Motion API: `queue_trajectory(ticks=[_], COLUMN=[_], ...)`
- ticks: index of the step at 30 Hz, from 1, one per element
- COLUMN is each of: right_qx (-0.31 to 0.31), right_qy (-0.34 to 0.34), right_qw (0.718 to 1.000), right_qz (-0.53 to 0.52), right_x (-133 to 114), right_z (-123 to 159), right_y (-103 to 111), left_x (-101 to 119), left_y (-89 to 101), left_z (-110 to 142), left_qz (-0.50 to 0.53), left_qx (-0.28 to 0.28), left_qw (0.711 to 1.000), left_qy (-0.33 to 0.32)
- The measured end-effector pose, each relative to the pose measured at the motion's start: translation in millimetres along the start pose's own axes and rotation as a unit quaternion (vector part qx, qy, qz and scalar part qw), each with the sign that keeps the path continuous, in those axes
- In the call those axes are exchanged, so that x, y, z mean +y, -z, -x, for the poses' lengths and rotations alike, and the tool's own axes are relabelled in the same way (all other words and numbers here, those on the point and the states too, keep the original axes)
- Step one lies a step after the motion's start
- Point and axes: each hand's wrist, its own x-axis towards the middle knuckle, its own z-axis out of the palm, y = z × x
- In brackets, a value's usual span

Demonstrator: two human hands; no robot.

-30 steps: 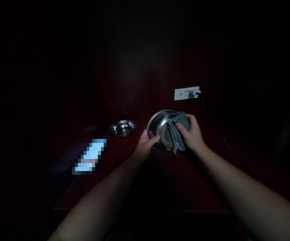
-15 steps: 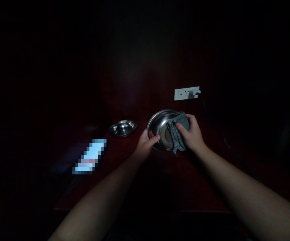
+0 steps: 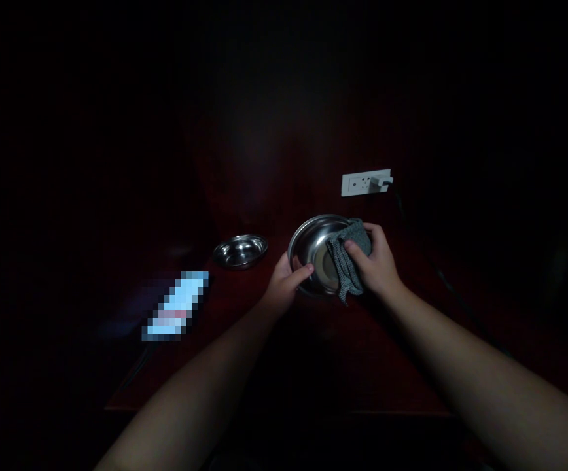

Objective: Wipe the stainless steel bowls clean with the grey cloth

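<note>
A shiny metal bowl (image 3: 308, 239) is held up above the dark red table, its inside tilted toward me. My left hand (image 3: 286, 281) grips its lower left side, thumb over the rim on the inside and fingers behind. At the bowl's right side, my right hand (image 3: 375, 261) is closed on a folded grey-green cloth (image 3: 350, 252). The cloth wraps over the rim, one end hanging down inside the bowl's edge. The right thumb presses on the cloth; the other fingers are mostly hidden behind the bowl.
A second metal bowl (image 3: 241, 252) rests on the table (image 3: 333, 366) to the left. Nearer me on the left lies a lit, pixelated screen (image 3: 178, 307). A white wall socket (image 3: 365, 183) with a plugged-in adapter sits behind. A dark cable (image 3: 453, 291) runs along the right.
</note>
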Motion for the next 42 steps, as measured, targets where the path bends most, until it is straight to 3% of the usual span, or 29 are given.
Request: queue_trajectory(ticks=[10, 17, 22, 27, 34, 42], right_qx=[0.008, 0.058, 0.083, 0.076, 0.027, 0.013], right_qy=[-0.002, -0.056, -0.102, -0.078, -0.065, -0.023], right_qw=[1.0, 0.996, 0.989, 0.993, 0.997, 0.999], right_qz=[-0.003, -0.049, -0.064, -0.038, -0.039, -0.027], right_x=[0, 4, 10, 7, 5, 6], right_z=[1, 0, -1, -1, 2, 2], right_y=[-1, -5, -7, -5, -6, -3], left_x=[3, 5, 2, 2, 6, 8], left_y=[-1.9, -4.6, -2.9, -2.1, 0.6, -0.7], left_z=[1, 4, 6, 11, 7, 6], left_qz=[0.012, 0.094, 0.095, 0.027, 0.014, 0.012], left_qx=[-0.012, -0.011, -0.031, -0.065, -0.062, -0.051], left_qw=[1.0, 0.995, 0.995, 0.997, 0.998, 0.998], left_qy=[-0.006, 0.039, 0.024, 0.035, -0.019, -0.03])
